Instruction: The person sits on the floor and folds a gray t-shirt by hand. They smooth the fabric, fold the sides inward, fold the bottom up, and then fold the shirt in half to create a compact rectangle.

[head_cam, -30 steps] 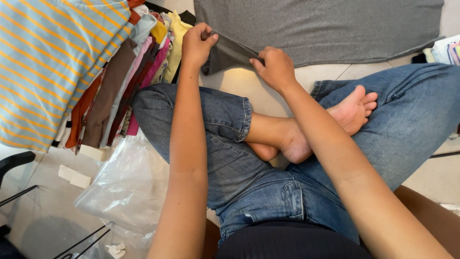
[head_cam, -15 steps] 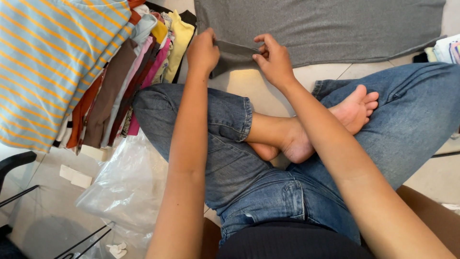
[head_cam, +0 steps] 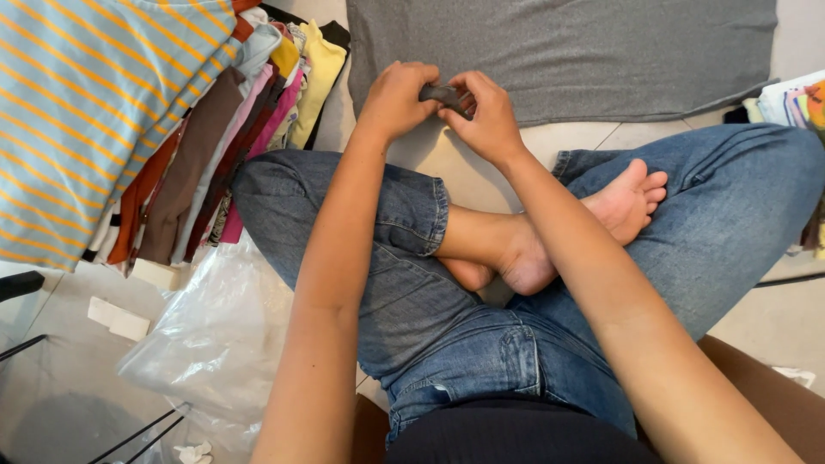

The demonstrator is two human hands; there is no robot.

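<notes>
A grey garment (head_cam: 584, 51) lies spread flat on the tiled floor in front of my crossed legs. My left hand (head_cam: 397, 96) and my right hand (head_cam: 488, 116) meet at its near left edge, and both pinch a small bunched fold of the grey fabric (head_cam: 443, 93) between fingers and thumbs. The rest of the garment stretches away to the right, smooth and unfolded.
A pile of folded clothes (head_cam: 215, 146), topped by a blue shirt with orange stripes (head_cam: 77, 103), sits at the left. A clear plastic bag (head_cam: 215, 335) lies beside my left knee. More colourful folded items (head_cam: 795, 103) sit at the right edge.
My hands have drawn together at the garment's near edge. The strip of grey cloth they held stretched between them is now gathered into a small fold.
</notes>
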